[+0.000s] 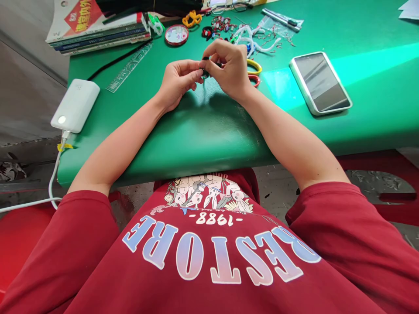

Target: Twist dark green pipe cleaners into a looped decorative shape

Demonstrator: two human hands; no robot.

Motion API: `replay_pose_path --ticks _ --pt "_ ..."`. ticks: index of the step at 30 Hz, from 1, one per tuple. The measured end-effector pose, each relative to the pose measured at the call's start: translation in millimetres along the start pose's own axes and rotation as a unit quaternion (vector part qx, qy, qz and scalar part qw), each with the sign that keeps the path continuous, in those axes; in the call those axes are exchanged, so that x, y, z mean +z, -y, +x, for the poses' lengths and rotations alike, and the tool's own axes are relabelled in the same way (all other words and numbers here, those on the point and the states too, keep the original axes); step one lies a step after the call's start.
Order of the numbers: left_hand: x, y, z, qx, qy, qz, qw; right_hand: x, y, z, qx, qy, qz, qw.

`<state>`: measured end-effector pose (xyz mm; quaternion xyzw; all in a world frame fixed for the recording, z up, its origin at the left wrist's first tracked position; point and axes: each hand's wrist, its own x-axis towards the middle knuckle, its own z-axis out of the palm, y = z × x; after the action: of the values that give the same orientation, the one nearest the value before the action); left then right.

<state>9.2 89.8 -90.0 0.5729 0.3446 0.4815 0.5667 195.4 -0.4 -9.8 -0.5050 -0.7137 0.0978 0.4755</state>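
Observation:
My left hand [178, 83] is pinched, thumb against forefinger, on a small dark piece that looks like black pipe cleaner [205, 75]. From the other side my right hand [231, 69] grips the same piece between thumb and bent fingers. The two sets of fingertips meet just above the green tabletop [209, 144] and hide most of the piece, so its full shape does not show. Behind my right wrist, the yellow and red handles of scissors [253, 67] stick out. White pipe cleaners [250, 39] lie in a tangle just beyond that hand.
Farther back are a round tin [176, 35], an orange pipe-cleaner shape [191, 18], small red-and-black pieces [221, 25] and a pen in a plastic sleeve [283, 19]. Left stand stacked books [98, 32], a ruler [129, 67] and a cabled power bank [75, 104]; right, a phone [321, 83].

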Motion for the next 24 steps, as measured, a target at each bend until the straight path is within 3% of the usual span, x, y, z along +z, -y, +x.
replay_pose_path --ticks 5,10,15,21,24 --pt "4.4 3 0 0.035 0.012 0.0 0.999 12 -24 7 -0.018 -0.016 0.015 1.0" --pt "4.4 -9 -10 0.041 0.053 0.025 0.997 18 -35 8 -0.039 -0.037 0.04 0.998" --pt "4.6 -15 -14 0.058 0.066 0.036 0.995 4 -16 3 -0.032 -0.013 0.013 0.999" --pt "2.7 -11 -9 0.002 0.009 0.019 1.0 -7 6 -1 -0.006 0.019 0.009 1.0" --pt "2.9 -13 -11 0.004 0.023 0.038 0.999 -5 8 0 0.003 0.02 0.031 0.999"
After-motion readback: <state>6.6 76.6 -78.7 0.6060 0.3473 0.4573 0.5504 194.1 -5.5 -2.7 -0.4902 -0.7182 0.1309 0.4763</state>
